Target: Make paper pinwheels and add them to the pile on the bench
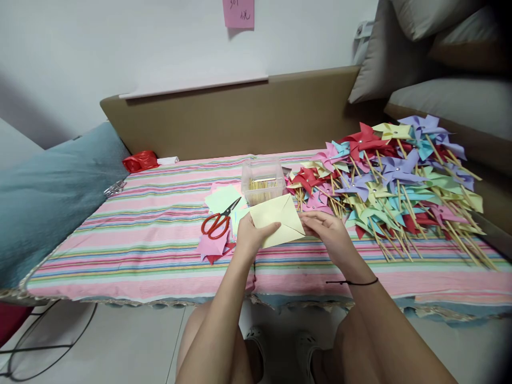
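Observation:
A pale yellow square sheet of paper (276, 216) with diagonal lines from its corners is held up over the striped cloth. My left hand (252, 234) grips its left side, thumb on top and the other fingers hidden beneath. At the right edge, my right hand (324, 229) has its fingers drawn together on the paper, their tips partly behind it. Just left of the sheet, scissors with red handles (216, 225) lie on a loose pile of coloured paper (213, 246). Behind the sheet stands a clear plastic box (262, 169) with thin sticks in it.
Many finished paper pinwheels (396, 170) on sticks are heaped at the right. Farther left are a red plastic bag (141, 161), a small metallic item (114, 188) and a blue cushion (68, 186). A brown backrest (240, 120) runs along the wall; grey cushions (460, 106) stack at the right.

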Demonstrator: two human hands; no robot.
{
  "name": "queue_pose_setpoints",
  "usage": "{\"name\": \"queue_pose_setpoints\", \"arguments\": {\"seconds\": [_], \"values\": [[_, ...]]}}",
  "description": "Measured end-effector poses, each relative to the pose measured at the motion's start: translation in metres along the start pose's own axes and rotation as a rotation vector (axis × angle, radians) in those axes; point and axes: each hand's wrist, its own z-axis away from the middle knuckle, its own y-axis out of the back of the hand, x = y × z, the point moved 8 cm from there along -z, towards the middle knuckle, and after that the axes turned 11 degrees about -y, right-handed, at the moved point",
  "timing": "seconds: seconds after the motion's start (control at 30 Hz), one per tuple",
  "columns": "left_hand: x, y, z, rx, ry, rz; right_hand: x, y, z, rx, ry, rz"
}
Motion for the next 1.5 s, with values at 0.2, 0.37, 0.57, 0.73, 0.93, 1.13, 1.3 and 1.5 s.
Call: {"name": "queue_pose_setpoints", "arguments": {"seconds": [0.2, 0.37, 0.57, 0.73, 0.93, 1.13, 1.3, 1.5], "values": [[0.001, 0.002, 0.001, 0.015, 0.035, 0.054, -0.016, -0.014, 0.005, -0.196, 0.205, 0.11], [-0.002, 0.003, 0.001, -0.034, 0.043, 0.013, -0.012, -0.016, 0.004, -0.202, 0.216, 0.129], [-0.006, 0.0, -0.001, -0.119, 0.027, -0.01, -0.012, -0.012, 0.002, -0.185, 0.197, 0.101], [-0.002, -0.003, 0.0, -0.155, 0.009, -0.061, -0.011, -0.013, 0.001, -0.187, 0.159, 0.111], [0.001, -0.009, 0.004, -0.18, 0.024, -0.04, -0.005, -0.019, 0.0, -0.182, 0.121, 0.055], [0.001, -0.01, 0.005, -0.187, 0.016, -0.054, -0.006, -0.02, 0.001, -0.09, 0.124, 0.018], [0.002, -0.014, 0.007, -0.218, 0.031, -0.019, -0.01, -0.018, 0.003, -0.015, 0.209, 0.039], [0.003, -0.015, 0.007, -0.178, 0.034, -0.002, -0.011, -0.018, 0.003, 0.012, 0.257, 0.068]]}}
